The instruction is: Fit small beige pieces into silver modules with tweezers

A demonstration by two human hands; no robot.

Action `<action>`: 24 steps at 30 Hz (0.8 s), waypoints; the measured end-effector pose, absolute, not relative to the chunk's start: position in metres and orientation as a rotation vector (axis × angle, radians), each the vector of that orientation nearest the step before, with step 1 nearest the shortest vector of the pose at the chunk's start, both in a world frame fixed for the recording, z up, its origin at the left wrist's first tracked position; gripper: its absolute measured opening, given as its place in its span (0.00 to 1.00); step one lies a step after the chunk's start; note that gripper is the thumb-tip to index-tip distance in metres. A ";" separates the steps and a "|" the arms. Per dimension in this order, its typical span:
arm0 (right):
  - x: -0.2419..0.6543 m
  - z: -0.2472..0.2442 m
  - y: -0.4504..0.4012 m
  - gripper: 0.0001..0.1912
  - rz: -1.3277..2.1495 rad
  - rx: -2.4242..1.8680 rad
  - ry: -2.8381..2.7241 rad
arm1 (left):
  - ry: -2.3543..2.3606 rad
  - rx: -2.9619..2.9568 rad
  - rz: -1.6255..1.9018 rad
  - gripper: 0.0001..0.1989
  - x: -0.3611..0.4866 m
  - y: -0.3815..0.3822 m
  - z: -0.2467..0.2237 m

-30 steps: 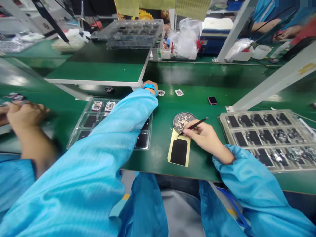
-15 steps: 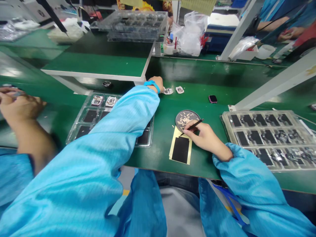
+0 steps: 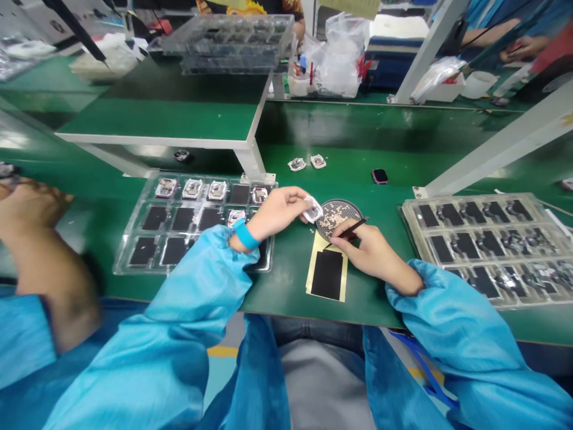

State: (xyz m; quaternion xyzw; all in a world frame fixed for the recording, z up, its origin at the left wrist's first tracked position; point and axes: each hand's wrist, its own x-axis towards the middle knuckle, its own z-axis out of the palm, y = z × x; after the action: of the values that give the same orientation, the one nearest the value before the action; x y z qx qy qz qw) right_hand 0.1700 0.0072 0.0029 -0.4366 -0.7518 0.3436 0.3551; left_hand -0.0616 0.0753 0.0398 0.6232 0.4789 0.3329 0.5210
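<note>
My left hand [image 3: 281, 214] pinches a white watch case [image 3: 314, 211] by its edge, just left of a round grey dish [image 3: 339, 203] with small beige pieces in it. Black tweezers [image 3: 357, 226] are held in my right hand [image 3: 367, 249], their tips low near the dish's front edge. Below them lies a yellow backing sheet [image 3: 316, 254] bearing a black rectangle [image 3: 327, 276]. Two more white watch cases, a left one [image 3: 296, 164] and a right one [image 3: 318, 161], rest farther back on the green bench.
A clear tray [image 3: 120, 267] at left holds several watch cases and black rectangles. Another tray [image 3: 408, 222] stands at right with black parts. A pinkish watch [image 3: 379, 176] lies at the back. A raised shelf [image 3: 174, 116] overhangs the left. A co-worker's hand [image 3: 31, 206] is far left.
My left hand has come back from the rear of the bench toward me, bringing a watch case beside the dish. My right hand stays put with the tweezers. The view has shifted slightly.
</note>
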 end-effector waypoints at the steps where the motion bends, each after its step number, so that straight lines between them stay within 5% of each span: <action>1: 0.170 0.004 0.006 0.03 0.901 -1.103 -1.921 | 1.116 1.464 0.809 0.04 -0.062 0.069 0.034; 24: 0.166 0.018 0.003 0.09 0.546 -0.788 -1.557 | 1.010 1.246 0.616 0.08 -0.055 0.046 0.022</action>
State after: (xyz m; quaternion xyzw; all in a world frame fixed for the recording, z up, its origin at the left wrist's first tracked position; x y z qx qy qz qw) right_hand 0.1657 0.0025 0.0176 -0.3414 -0.6745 0.2363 0.6104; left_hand -0.0548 0.0457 0.0221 0.5492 0.4449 0.2715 0.6532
